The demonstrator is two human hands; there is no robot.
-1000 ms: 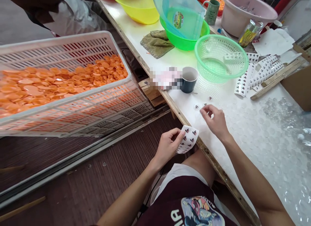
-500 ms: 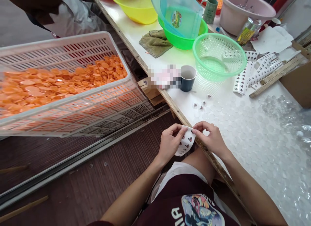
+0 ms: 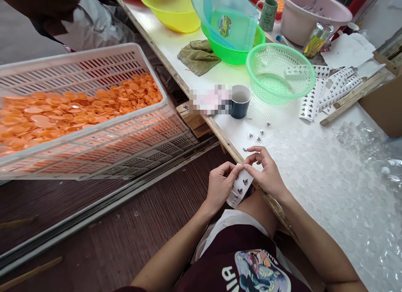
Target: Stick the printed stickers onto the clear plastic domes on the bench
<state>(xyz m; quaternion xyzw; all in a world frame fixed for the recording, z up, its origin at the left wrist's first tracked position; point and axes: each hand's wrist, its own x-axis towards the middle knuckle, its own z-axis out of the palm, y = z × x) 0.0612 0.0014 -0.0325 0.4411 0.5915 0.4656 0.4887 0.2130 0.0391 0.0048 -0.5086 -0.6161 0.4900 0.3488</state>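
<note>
My left hand (image 3: 222, 184) pinches a white sticker sheet (image 3: 241, 185) printed with small dark-and-pink pictures, just off the table's wooden edge. My right hand (image 3: 264, 168) is closed at the sheet's top corner, thumb and a finger pressed together there. One of its fingers stretches out over the table, and a small printed sticker (image 3: 245, 149) shows at its tip; whether it sticks to the finger or lies on the table I cannot tell. Beyond the hands, several clear discs with printed stickers (image 3: 258, 139) lie on the white tabletop.
Clear round discs (image 3: 314, 187) cover the table at right. A dark mug (image 3: 240, 102), a pale green colander (image 3: 279, 97) and more sticker sheets (image 3: 310, 100) stand or lie farther back. At left, a white crate (image 3: 138, 112) holds orange discs; a person sits behind it.
My right hand has shifted slightly up and left, one finger now reaching out over the table. The sheet's lower end hangs a little lower. A small printed sticker now shows by that fingertip.
</note>
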